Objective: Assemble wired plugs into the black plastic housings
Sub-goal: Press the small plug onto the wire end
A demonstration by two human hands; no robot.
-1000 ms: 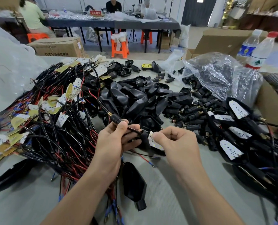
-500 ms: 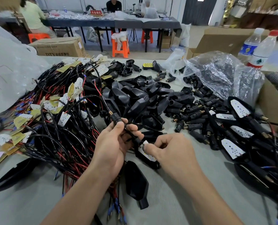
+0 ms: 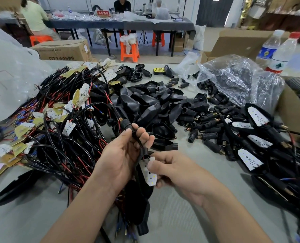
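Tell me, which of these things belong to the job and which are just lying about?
Job: black wired plug in the left hand; white dotted board pinched by the right hand; pile of black plastic housings; tangle of black and red wires.
Lying about: two clear plastic water bottles; brown cardboard box; orange plastic stool.

1. A grey tabletop (image 3: 180, 218) fills the foreground under bright, even light.
2. Beyond its far edge, a long dark-draped table (image 3: 145, 25) stands on a tan floor (image 3: 165, 57).
3. A person in a pale green top (image 3: 35, 18) sits at that table's left end.
4. An orange stool (image 3: 129, 50) and a cardboard box (image 3: 65, 51) stand in front of it.
5. A dark door (image 3: 214, 11) is behind it.
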